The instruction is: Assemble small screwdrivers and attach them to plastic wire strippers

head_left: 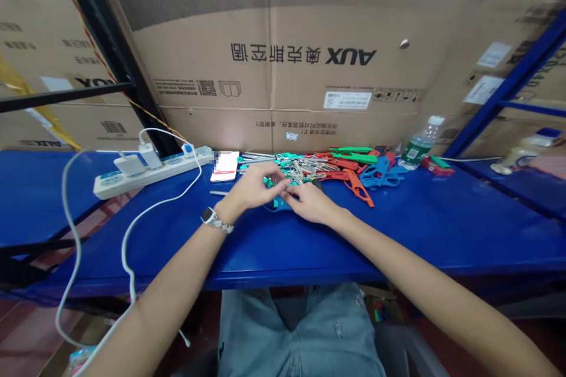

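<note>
My left hand (260,185) and my right hand (312,202) meet above the blue tabletop (283,247), fingertips pinched together. Whatever small thing they hold between them is hidden by the fingers. Just behind them spreads a pile of thin metal pieces (309,166) mixed with teal-green parts. Red-orange plastic gun-shaped parts (354,182) lie to the right of my right hand. Green plastic parts (354,156) rest on top of the pile. Under my hands, partly covered, is a blue object (279,205) with a dark end, its kind unclear.
A phone (225,166) lies left of the pile, beside a white power strip (154,171) with chargers and trailing white cables. Blue plastic pieces (381,175) and a green-labelled water bottle (418,144) stand at the right. A large cardboard box (283,70) walls off the back.
</note>
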`<state>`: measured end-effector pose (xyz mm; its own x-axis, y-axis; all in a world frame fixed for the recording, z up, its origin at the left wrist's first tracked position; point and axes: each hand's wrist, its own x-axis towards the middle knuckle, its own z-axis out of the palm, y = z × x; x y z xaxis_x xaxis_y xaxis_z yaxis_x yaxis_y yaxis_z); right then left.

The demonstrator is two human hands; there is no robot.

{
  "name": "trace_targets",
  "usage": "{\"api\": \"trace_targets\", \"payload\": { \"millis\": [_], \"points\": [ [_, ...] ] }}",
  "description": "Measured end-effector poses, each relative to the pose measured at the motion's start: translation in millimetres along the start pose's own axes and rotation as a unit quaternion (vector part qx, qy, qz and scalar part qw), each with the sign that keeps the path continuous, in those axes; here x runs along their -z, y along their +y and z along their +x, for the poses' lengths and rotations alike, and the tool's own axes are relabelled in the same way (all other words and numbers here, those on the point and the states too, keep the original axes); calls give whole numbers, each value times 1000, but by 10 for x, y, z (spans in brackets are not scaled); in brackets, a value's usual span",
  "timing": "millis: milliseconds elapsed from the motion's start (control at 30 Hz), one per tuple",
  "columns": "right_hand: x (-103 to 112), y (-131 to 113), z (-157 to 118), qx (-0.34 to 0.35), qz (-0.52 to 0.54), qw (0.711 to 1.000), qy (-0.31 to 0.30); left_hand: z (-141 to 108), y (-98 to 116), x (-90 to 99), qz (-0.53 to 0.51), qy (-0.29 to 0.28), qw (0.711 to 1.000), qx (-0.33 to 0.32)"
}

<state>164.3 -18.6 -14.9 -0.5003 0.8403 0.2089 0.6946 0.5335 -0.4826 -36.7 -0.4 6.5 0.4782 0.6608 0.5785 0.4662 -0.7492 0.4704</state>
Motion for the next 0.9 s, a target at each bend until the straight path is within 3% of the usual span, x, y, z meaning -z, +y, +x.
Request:
{"api": "trace_targets", "payload": {
  "millis": [67, 300, 467, 600, 700, 800, 900],
  "points": [
    [3, 57, 16, 2, 11, 1000, -5, -5, 43, -108, -21, -97, 995, 14],
    [222, 134, -47, -5, 87, 995, 51, -68, -31, -163, 26, -172, 984, 32],
    [409, 192, -194, -151, -110, 976, 112, -59, -53, -240, 75, -195, 978, 21],
    [445, 273, -282, -236, -185, 953, 43, -50, -72, -251, 73, -193, 978, 30],
    [433, 314, -286, -257, -167, 952, 16, -56, -89, -245, 69, -189, 979, 37],
    [436, 348, -273, -254, -123, 958, 44, -61, -103, -218, 46, -193, 979, 43],
    [438, 347, -258, -221, 39, 971, 76, -61, -107, -166, 37, -204, 977, 56]
  ]
}}
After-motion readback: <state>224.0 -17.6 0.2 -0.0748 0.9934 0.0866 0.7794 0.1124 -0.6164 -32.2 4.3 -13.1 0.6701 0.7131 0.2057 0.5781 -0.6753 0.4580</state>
